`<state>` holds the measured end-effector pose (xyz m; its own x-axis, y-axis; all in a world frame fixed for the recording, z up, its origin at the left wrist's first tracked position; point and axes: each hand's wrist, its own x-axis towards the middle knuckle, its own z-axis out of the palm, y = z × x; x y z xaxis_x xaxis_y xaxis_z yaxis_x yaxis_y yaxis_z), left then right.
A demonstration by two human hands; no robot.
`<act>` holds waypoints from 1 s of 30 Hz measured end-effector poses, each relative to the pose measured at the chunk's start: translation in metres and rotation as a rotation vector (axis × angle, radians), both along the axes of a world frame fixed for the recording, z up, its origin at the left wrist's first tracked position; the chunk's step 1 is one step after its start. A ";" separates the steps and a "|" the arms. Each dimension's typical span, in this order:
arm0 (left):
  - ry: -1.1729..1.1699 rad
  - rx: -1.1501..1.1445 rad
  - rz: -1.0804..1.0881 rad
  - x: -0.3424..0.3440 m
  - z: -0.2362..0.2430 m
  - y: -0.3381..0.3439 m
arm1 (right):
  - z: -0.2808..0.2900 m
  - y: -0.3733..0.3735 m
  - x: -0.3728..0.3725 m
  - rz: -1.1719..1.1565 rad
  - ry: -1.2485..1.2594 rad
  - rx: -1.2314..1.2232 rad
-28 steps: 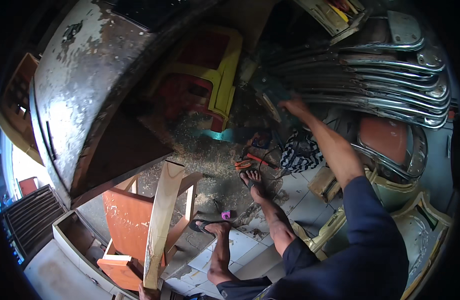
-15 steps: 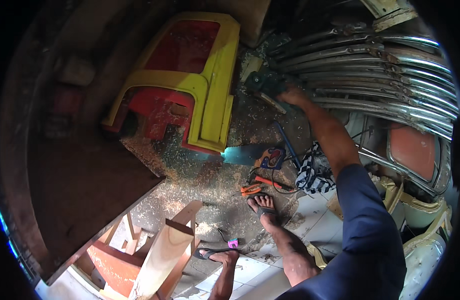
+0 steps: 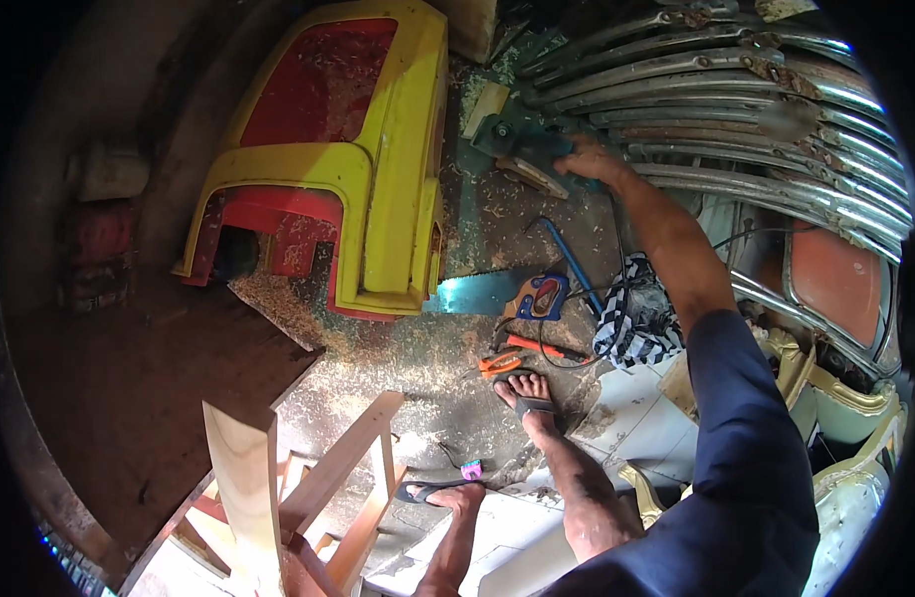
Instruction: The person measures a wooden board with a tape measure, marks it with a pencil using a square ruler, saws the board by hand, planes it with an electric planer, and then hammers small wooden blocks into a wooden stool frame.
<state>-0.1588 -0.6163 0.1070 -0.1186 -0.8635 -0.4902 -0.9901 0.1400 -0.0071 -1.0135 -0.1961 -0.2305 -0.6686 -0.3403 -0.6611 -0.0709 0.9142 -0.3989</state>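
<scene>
Planer [image 3: 522, 147], green, lies on the sawdust-strewn floor [image 3: 417, 358] beside stacked metal chair frames [image 3: 756, 90]; the right hand [image 3: 589, 159] has its fingers closed on its rear end. Nearer the feet lie a handsaw [image 3: 502, 296] and orange pliers [image 3: 505, 360]. A yellow stool [image 3: 378, 179] lies left. The left hand is out of sight.

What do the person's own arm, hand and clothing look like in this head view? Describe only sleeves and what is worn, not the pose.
Only the right arm shows. A dark navy short sleeve covers the upper arm; the forearm is bare. The right hand wears no glove, and no watch or band is visible. The left hand is out of view. Both feet wear dark flip-flops.
</scene>
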 end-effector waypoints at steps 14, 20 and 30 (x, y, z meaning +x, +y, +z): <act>-0.180 0.006 -0.305 0.030 0.067 -0.034 | -0.064 0.043 0.289 0.901 0.368 -0.134; -0.223 0.087 -0.238 -0.008 0.073 -0.023 | -0.062 0.049 0.281 1.093 0.411 0.055; -0.159 0.645 -0.281 0.009 0.107 -0.080 | 0.230 0.078 0.371 0.721 0.087 -0.343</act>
<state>-0.1496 -0.6958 0.2140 -0.1784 -0.3435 -0.9220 -0.9101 0.4137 0.0220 -0.6428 -0.1184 -0.0002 -0.2515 -0.8826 -0.3972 -0.6411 0.4593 -0.6149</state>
